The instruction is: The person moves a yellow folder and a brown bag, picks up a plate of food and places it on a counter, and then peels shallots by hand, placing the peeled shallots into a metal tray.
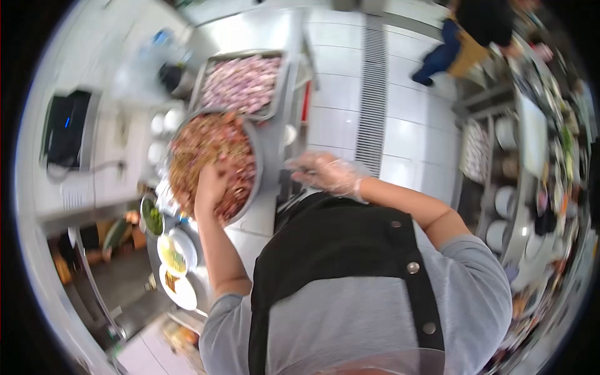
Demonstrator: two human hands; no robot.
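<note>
A large round metal bowl (257, 150) stands on the counter, filled with reddish-brown chopped pieces (244, 172), seemingly seasoned meat. My left hand (213, 182) reaches down into this mixture; its fingers are buried or blurred, so what they grip cannot be seen. To the right of the bowl, past the counter edge, my right hand (325, 173) is in a clear plastic glove. Its fingers stretch toward the bowl without touching it, and nothing shows in them. Right behind the bowl lies a rectangular metal tray (280, 94) of pale pink chunks (240, 84), blurred.
Small white containers (157, 152) line the bowl's left side. Nearer to me are a dish of green pieces (152, 214) and two white plates (187, 294) with food. A black device (66, 131) sits at left. Another person (478, 31) stands at back right, near loaded shelves (500, 169).
</note>
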